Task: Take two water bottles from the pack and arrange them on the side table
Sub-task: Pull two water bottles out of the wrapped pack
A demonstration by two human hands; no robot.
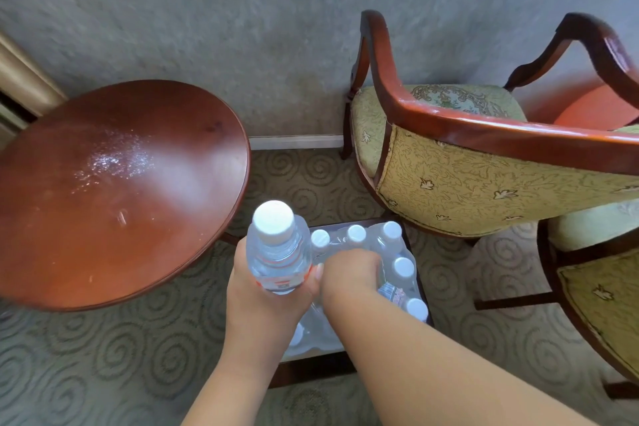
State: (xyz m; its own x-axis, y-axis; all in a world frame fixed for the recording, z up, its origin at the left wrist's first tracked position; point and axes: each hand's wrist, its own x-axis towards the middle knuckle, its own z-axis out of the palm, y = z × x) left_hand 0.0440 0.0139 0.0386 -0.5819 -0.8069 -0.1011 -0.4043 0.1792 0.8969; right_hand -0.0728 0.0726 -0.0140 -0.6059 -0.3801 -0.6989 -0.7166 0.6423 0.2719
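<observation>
- My left hand (268,290) is wrapping closed around the lower body of a clear plastic water bottle with a white screw cap (276,245), holding it upright in the air above the near left corner of the pack.
- My right hand (349,271) is reaching down into the shrink-wrapped pack of clear water bottles (397,270); its fingers are curling under and out of sight, so I cannot tell whether they are gripping anything.
- The pack is sitting low on a dark stand on the patterned green carpet (103,349), just in front of me, with several white caps showing along its far and right edges.
- The round reddish-brown wooden side table (114,190) is standing to my left, its rim near the bottle I am holding but apart from it.
- A wooden armchair with yellow-green patterned upholstery (484,180) is standing just beyond the pack on my right.
</observation>
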